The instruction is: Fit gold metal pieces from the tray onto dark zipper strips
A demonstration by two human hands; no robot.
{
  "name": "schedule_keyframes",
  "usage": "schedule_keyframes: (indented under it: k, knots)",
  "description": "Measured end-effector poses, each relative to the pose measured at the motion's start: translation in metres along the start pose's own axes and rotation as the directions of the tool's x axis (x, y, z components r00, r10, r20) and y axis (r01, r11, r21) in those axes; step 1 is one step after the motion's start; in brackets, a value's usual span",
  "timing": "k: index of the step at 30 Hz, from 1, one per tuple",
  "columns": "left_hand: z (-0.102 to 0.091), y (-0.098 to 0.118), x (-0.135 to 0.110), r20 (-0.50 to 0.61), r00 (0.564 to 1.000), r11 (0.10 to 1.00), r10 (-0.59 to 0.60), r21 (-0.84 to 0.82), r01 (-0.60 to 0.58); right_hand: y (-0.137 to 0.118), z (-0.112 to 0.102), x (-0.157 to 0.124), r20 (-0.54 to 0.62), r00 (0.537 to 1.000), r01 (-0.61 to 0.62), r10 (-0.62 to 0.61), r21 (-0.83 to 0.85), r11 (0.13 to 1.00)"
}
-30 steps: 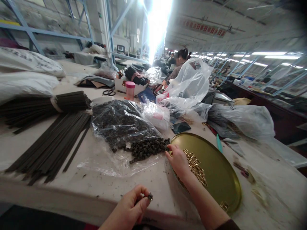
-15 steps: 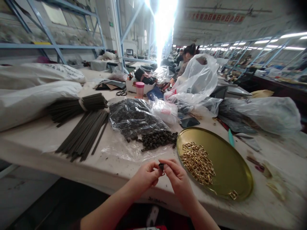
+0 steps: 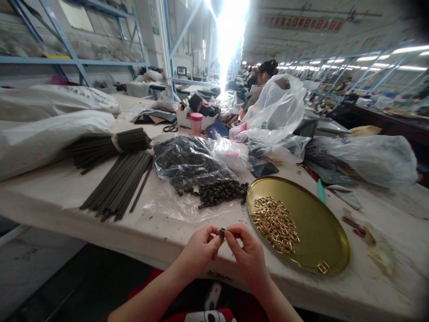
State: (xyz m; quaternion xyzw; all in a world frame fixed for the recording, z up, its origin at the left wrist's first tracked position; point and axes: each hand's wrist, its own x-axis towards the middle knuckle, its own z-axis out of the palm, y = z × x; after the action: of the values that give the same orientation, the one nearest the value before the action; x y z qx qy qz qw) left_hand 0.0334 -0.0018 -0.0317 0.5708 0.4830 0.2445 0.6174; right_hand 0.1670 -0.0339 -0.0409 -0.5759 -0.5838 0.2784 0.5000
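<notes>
My left hand [image 3: 200, 248] and my right hand [image 3: 247, 254] meet at the table's near edge, fingertips pinched together on a small dark piece [image 3: 221, 232]. Just beyond them lies a heap of small dark loops [image 3: 221, 192] spilling from a clear plastic bag [image 3: 187, 165]. To the right sits a round gold tray [image 3: 321, 232] holding a pile of gold metal buckles [image 3: 275, 223], with one buckle alone near its front rim [image 3: 323, 267].
Long dark strips [image 3: 117, 185] and a tied bundle of them [image 3: 107, 145] lie at the left, beside white sacks [image 3: 50, 134]. Clear plastic bags [image 3: 275, 112], a phone [image 3: 264, 169], a pink cup [image 3: 196, 123] and scissors [image 3: 170, 129] are farther back. A person [image 3: 263, 82] sits beyond.
My right hand left the heap of dark loops and came back to my left hand at the table's edge. Both now pinch one small dark piece. The view shifted right and down.
</notes>
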Motion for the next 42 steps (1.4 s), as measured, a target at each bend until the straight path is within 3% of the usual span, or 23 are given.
schedule_keyframes:
  k: [7, 9, 15, 21, 27, 37, 42]
  knots:
    - [-0.001, 0.001, -0.003, 0.001, 1.000, 0.993, -0.013, 0.118, 0.013, 0.009, 0.000, 0.000, 0.139, 0.969, -0.231, 0.202, 0.241, 0.942]
    - [-0.001, 0.000, -0.003, -0.005, 1.000, 0.991, -0.006, 0.134, 0.007, 0.009, 0.000, 0.001, 0.150, 0.967, -0.238, 0.206, 0.239, 0.942]
    - [0.002, -0.007, -0.005, -0.019, 0.997, 0.993, 0.080, 0.084, -0.078, 0.010, 0.003, -0.004, 0.073, 0.992, -0.110, 0.105, 0.059, 0.992]
    - [0.007, 0.000, -0.012, -0.025, 0.993, 0.993, 0.113, 0.022, -0.113, 0.013, 0.007, -0.012, -0.078, 0.991, 0.093, -0.104, -0.138, 0.986]
    - [0.005, -0.002, -0.014, -0.027, 0.989, 0.989, 0.147, -0.024, -0.147, 0.009, 0.007, -0.020, -0.018, 0.984, 0.172, -0.177, -0.170, 0.970]
    - [0.002, -0.011, -0.015, -0.077, 0.990, 0.992, 0.114, 0.060, -0.110, 0.012, 0.010, -0.023, 0.043, 0.997, 0.065, -0.064, -0.026, 0.998]
    - [0.001, -0.011, -0.016, -0.025, 0.991, 0.990, 0.133, 0.038, -0.132, 0.022, 0.015, -0.023, -0.055, 0.992, -0.106, 0.112, 0.104, 0.989]
